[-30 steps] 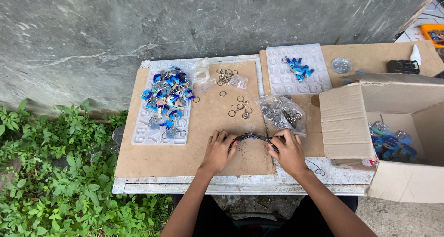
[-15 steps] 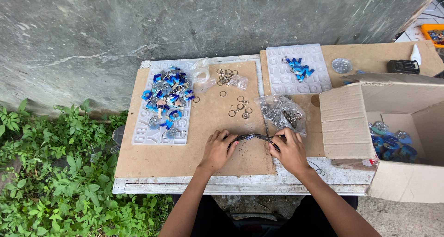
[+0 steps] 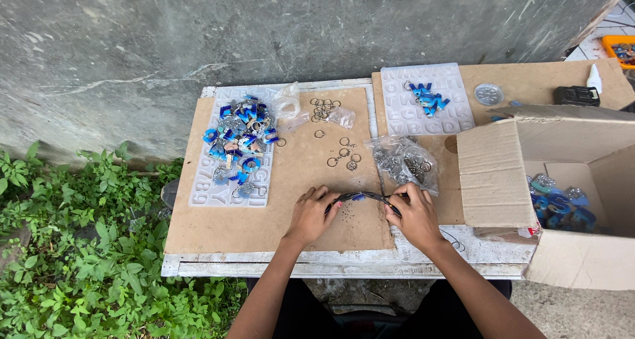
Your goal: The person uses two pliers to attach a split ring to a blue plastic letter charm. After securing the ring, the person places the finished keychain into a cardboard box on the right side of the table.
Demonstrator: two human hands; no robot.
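My left hand [image 3: 312,214] and my right hand [image 3: 414,213] meet over a brown board [image 3: 291,180] on the small table. Between them runs a pair of dark pliers [image 3: 365,197]; my right hand grips its handles. My left hand pinches a small blue piece [image 3: 358,197] at the pliers' tip. Loose metal key rings [image 3: 344,154] lie on the board just beyond my hands. A clear bag of rings and chains [image 3: 402,160] sits right above my right hand.
A heap of blue letter charms [image 3: 239,137] lies on a white letter mould [image 3: 231,180] at left. A second mould [image 3: 428,107] holds a few blue pieces. An open cardboard box [image 3: 529,173] with blue charms stands at right. Green plants [image 3: 79,246] grow left of the table.
Both hands stay in the same spot over the board, with only slight finger movement around the pliers and the blue piece.
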